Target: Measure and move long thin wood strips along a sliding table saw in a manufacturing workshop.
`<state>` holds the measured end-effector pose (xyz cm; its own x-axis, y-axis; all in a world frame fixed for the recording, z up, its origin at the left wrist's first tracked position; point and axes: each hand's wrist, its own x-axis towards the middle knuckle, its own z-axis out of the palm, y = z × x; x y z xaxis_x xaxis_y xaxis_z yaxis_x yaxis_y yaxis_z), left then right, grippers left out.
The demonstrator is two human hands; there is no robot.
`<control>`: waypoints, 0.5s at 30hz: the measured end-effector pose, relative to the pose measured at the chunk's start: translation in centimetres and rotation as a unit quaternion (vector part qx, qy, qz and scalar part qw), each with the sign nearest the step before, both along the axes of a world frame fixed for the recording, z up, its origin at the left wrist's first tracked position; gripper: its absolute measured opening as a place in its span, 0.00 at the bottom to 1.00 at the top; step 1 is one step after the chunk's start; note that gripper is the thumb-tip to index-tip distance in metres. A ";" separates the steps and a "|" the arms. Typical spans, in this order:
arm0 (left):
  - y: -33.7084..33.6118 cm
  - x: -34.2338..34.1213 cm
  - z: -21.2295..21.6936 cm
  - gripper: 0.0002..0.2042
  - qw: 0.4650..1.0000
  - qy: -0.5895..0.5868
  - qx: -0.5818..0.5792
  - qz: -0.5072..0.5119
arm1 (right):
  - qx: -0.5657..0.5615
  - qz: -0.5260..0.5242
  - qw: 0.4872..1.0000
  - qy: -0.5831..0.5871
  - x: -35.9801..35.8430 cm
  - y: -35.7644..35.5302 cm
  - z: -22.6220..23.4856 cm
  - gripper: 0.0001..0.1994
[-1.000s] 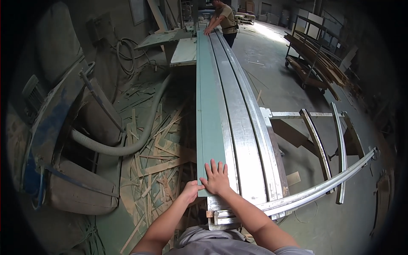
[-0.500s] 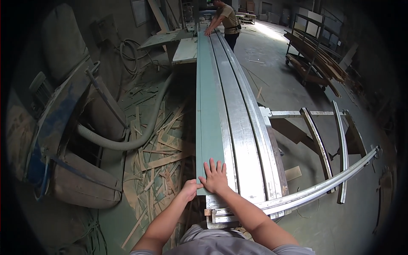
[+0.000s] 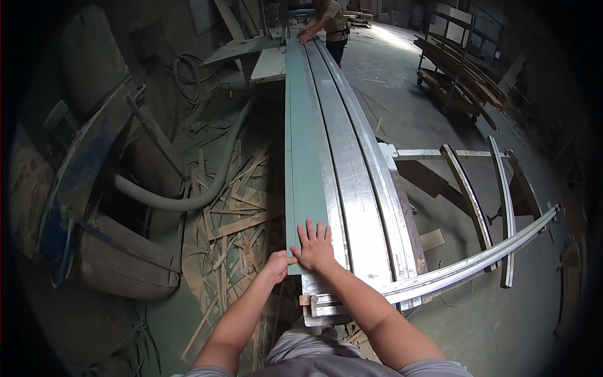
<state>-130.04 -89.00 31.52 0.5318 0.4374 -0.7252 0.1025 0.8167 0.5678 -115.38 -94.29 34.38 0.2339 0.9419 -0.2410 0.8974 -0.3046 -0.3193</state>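
- Clock places are read from the middle of the head view, 12 at the top.
- The long green board (image 3: 306,144) runs from 12 o'clock down to 6, lying along the left side of the grooved metal table (image 3: 361,213); its near left corner seems to overhang the metal.
- Left hand (image 3: 275,266), between 6 and 7 o'clock: pinching that corner, thumb on top; the fingers beneath are hidden, so how firmly they hold I cannot tell.
- Right hand (image 3: 315,247), between 5 and 6: palm down, fingers spread wide, pressing on the board rather than gripping it — the thumbs nearly meet.
- At 12 o'clock a co-worker (image 3: 331,24) leans over the far end, hands on or just beside the board.
- Likeliest trouble, I judge: the board swinging askew, if one end is pushed sideways while the other is held.
- A flat palm could slide on the board's face, leaving the left pinch alone to steady it.
- Too much weight on the overhanging corner might tip the board, and the left fingers could be caught between board and table edge.
- Wood offcuts (image 3: 242,226) litter the floor at 8 o'clock, near a ribbed hose (image 3: 166,204) at 9 — a step that way could trip.
- At 4 o'clock the curved metal rail (image 3: 471,267) might catch the right forearm if it swung outward.
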 end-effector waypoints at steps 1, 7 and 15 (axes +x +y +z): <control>-0.2 -0.2 -0.2 0.09 1.000 -0.001 0.000 0.001 | -0.002 0.001 1.000 -0.002 0.0 -0.2 0.1 0.38; -1.4 -1.0 -0.5 0.09 1.000 0.022 0.018 -0.013 | -0.006 0.007 1.000 -0.013 -0.9 -1.3 0.4 0.38; -2.5 -1.8 1.1 0.08 1.000 0.008 0.005 -0.012 | -0.023 0.010 0.999 -0.020 -1.8 -2.1 0.9 0.38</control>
<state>-131.80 -91.48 32.59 0.5297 0.4325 -0.7297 0.1312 0.8081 0.5743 -117.20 -96.43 35.32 0.2251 0.9345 -0.2757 0.9154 -0.2997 -0.2687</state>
